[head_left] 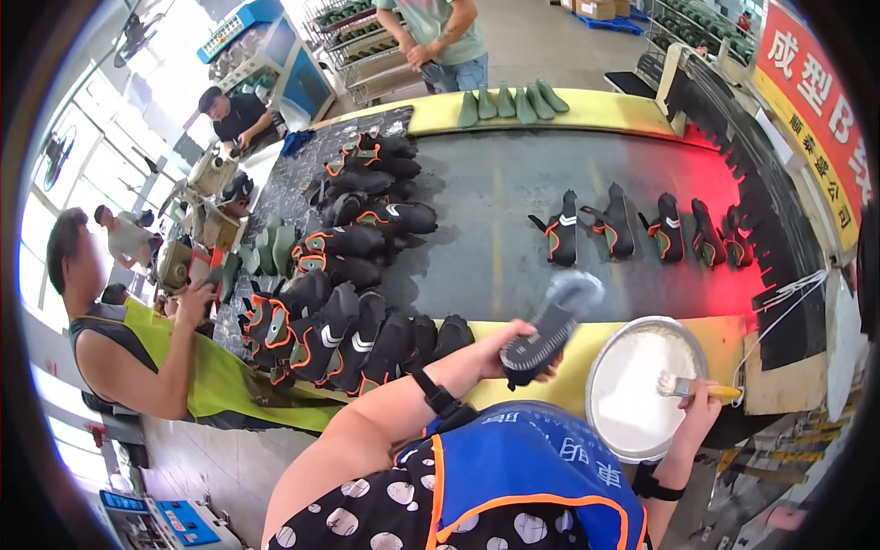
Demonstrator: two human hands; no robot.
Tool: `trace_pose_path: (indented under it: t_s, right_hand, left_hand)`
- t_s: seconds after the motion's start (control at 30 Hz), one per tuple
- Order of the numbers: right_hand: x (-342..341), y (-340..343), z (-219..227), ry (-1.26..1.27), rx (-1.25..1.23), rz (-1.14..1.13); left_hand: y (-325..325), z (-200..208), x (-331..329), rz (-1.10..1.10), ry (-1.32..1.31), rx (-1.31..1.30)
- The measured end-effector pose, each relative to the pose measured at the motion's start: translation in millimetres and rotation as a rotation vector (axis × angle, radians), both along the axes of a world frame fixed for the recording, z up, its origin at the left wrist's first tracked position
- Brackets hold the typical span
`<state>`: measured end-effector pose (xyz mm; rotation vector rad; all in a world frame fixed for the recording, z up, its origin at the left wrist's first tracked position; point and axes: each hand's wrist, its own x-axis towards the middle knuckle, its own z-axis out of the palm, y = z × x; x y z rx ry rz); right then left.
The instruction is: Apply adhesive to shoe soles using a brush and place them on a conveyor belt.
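Observation:
My left hand (520,348) is closed round a dark shoe (548,332), held tilted with its underside up. Pale stitching runs along the edge, and the toe end looks whitish and blurred. In my right hand (700,409) is a paintbrush (718,391) with a yellow handle and light bristles. Its bristles are over the round metal bowl (594,412), which holds white liquid (637,371). Whether the bristles touch the liquid I cannot tell. The bowl stands at the near right, beside my apron.
Black and orange shoes (335,321) are heaped on the left. Several more shoes (616,225) stand on the grey conveyor (477,211), under red light at its right end. Green shoe lasts (504,105) line the far yellow ledge (605,112). A co-worker (137,339) stands at the left.

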<state>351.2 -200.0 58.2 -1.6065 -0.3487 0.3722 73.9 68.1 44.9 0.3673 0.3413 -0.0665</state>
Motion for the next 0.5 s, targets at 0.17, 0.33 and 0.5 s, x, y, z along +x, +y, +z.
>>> trace_pose_path:
  t_s: [0.17,0.33,0.5]
  right_hand:
    - [7,5,7,0.151,0.015,-0.15]
    - [11,30,11,0.104,0.001,-0.137]
    - [20,40,16,0.027,-0.088,-0.177]
  left_hand:
    - [29,-33,-32,0.138,0.102,0.021]
    - [71,-80,-21,0.196,0.694,0.227]
    - [148,-143,23,0.388,0.771,0.504]
